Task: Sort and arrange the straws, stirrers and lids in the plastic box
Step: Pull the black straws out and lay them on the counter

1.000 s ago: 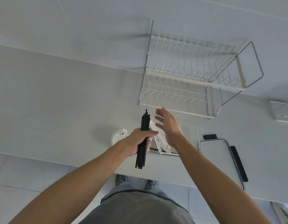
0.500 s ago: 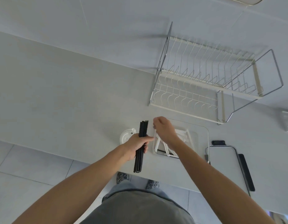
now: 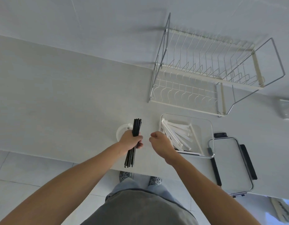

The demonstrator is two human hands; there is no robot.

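My left hand [image 3: 131,140] grips a bundle of black straws [image 3: 136,127] held upright above the counter's front edge. Behind it a white round lid [image 3: 122,129] lies on the counter, partly hidden by the hand. My right hand [image 3: 160,142] hovers with curled fingers just left of the clear plastic box [image 3: 211,127], holding nothing I can see. Inside the box lie several white stirrers [image 3: 178,133], fanned out from its far left corner.
The box's clear cover with black clips [image 3: 228,166] lies to the right of the box. A white wire dish rack [image 3: 205,75] stands behind. A clear container [image 3: 286,109] sits at the far right edge. The grey counter [image 3: 59,95] stretches to the left.
My right hand has drawn back from over the box to its left side, fingers now curled. My left hand keeps the black straws, shifted slightly left.
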